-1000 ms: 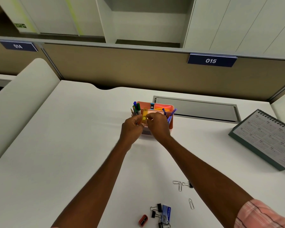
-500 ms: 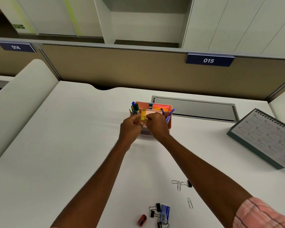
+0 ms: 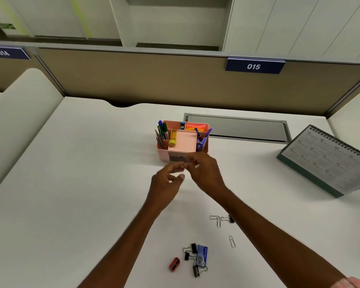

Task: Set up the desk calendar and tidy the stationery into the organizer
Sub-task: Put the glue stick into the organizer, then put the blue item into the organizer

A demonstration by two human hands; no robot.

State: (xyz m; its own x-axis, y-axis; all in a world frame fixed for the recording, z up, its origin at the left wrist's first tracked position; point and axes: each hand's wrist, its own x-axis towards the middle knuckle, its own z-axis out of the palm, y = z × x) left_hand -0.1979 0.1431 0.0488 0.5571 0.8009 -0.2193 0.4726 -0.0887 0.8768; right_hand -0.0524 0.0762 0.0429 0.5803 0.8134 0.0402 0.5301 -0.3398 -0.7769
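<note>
Your left hand [image 3: 168,182] and right hand [image 3: 206,173] hover close together just in front of the pink organizer [image 3: 163,155], fingers loosely curled and holding nothing. A yellow tube [image 3: 173,138] leans in a compartment beside the pens [image 3: 164,129]. The desk calendar [image 3: 328,161] stands well apart on your right. Binder clips [image 3: 190,252], paper clips [image 3: 217,220], a red sharpener [image 3: 174,264] and a small blue box [image 3: 202,254] lie on the counter [image 3: 71,183] nearer you.
</note>
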